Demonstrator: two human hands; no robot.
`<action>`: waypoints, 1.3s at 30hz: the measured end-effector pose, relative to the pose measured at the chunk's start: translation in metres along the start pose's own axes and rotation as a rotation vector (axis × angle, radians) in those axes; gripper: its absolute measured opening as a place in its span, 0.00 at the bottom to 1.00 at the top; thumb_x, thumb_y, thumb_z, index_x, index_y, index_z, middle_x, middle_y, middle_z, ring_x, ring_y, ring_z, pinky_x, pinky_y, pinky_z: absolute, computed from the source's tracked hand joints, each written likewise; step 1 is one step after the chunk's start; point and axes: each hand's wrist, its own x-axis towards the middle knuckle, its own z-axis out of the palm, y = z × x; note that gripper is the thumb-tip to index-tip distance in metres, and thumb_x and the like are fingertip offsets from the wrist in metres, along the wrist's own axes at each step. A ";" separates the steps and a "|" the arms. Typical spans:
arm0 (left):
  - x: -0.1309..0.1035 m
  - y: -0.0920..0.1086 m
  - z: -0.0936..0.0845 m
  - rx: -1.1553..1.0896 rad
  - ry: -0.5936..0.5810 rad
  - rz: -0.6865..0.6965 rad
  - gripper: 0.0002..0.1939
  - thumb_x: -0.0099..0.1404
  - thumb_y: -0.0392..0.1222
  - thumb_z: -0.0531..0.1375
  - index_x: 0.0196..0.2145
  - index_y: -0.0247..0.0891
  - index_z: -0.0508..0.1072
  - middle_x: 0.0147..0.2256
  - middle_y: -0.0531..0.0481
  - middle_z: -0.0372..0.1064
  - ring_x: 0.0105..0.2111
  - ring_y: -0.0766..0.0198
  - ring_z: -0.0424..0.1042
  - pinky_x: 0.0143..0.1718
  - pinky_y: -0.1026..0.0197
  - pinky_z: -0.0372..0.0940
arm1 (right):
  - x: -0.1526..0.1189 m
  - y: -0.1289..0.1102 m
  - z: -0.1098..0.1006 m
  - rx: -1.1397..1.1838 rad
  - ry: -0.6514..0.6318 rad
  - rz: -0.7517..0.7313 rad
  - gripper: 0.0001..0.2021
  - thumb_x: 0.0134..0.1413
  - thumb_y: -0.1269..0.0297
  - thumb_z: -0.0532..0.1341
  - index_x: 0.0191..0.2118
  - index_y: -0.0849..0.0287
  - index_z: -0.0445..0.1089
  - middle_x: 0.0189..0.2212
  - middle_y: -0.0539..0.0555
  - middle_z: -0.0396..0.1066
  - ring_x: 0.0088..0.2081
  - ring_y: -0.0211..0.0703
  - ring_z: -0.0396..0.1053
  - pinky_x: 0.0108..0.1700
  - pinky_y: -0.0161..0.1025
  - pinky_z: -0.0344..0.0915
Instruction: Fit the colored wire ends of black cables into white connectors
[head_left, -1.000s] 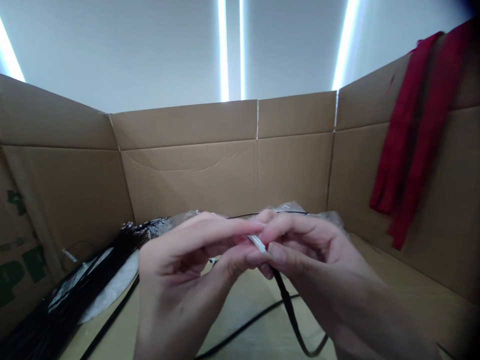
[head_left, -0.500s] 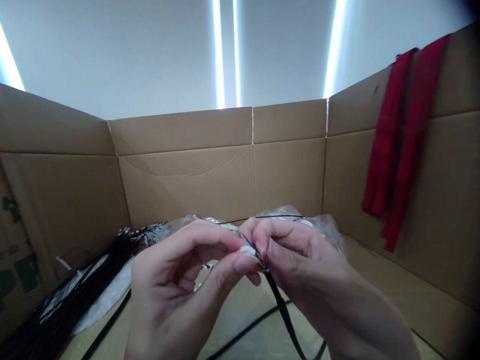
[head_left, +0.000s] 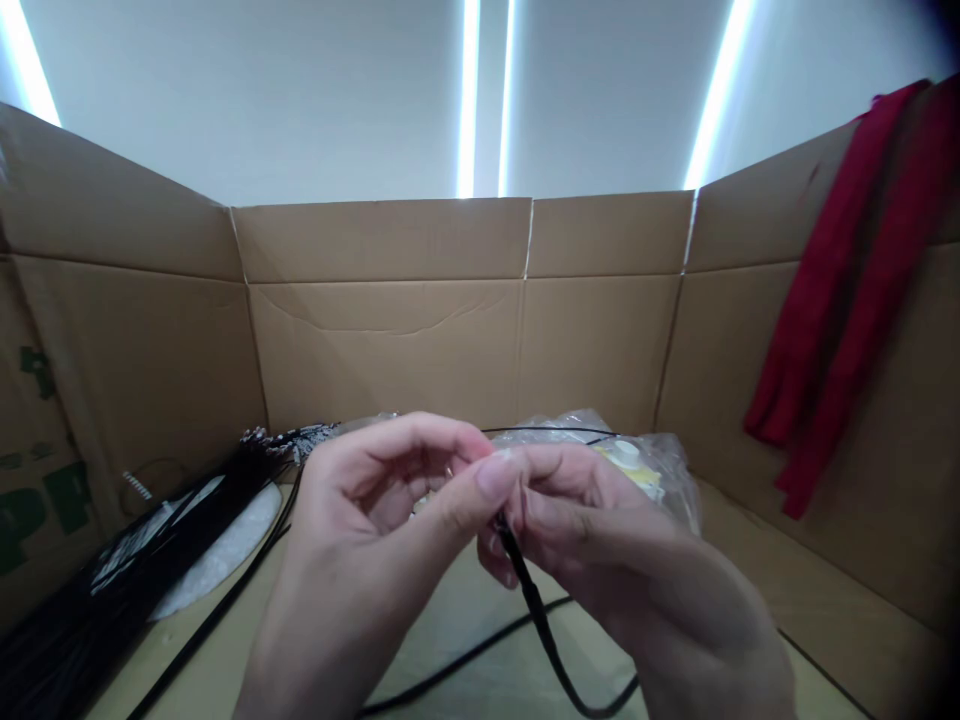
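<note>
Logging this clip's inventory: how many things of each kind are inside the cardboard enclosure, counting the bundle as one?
Black cable held by left hand and right hand: 1
Bundle of black cables, left: 1
Clear plastic bag behind the hands: 1
Red cloth over the right wall: 1
Total: 4

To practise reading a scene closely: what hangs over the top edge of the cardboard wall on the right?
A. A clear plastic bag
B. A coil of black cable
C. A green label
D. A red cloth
D: the red cloth is draped over the rim of the right cardboard wall and hangs down its inner face.
</note>
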 end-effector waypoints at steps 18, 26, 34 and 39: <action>0.005 0.000 0.005 -0.030 0.136 0.085 0.04 0.59 0.38 0.64 0.27 0.41 0.76 0.24 0.56 0.72 0.26 0.73 0.73 0.29 0.77 0.70 | -0.011 0.012 0.029 -0.535 0.422 -0.503 0.06 0.51 0.72 0.65 0.31 0.53 0.74 0.32 0.50 0.69 0.37 0.38 0.68 0.37 0.34 0.67; 0.003 0.003 0.002 -0.039 0.037 -0.029 0.08 0.61 0.36 0.62 0.24 0.38 0.74 0.22 0.56 0.71 0.24 0.71 0.72 0.27 0.72 0.70 | -0.003 0.000 0.006 -0.009 0.045 -0.100 0.03 0.47 0.71 0.66 0.26 0.63 0.73 0.23 0.50 0.64 0.28 0.33 0.63 0.30 0.30 0.61; 0.004 0.006 -0.001 -0.053 0.002 -0.065 0.10 0.62 0.35 0.61 0.23 0.37 0.74 0.22 0.56 0.71 0.23 0.74 0.71 0.26 0.74 0.70 | 0.003 -0.002 0.003 0.008 -0.018 0.010 0.05 0.44 0.68 0.66 0.25 0.65 0.72 0.22 0.52 0.64 0.26 0.35 0.62 0.27 0.33 0.58; 0.007 0.005 -0.004 -0.093 -0.028 -0.128 0.10 0.60 0.37 0.63 0.22 0.35 0.74 0.19 0.57 0.70 0.21 0.75 0.71 0.25 0.78 0.68 | 0.004 -0.002 0.000 0.034 -0.044 0.039 0.06 0.41 0.68 0.67 0.23 0.65 0.72 0.22 0.53 0.67 0.27 0.36 0.64 0.27 0.32 0.59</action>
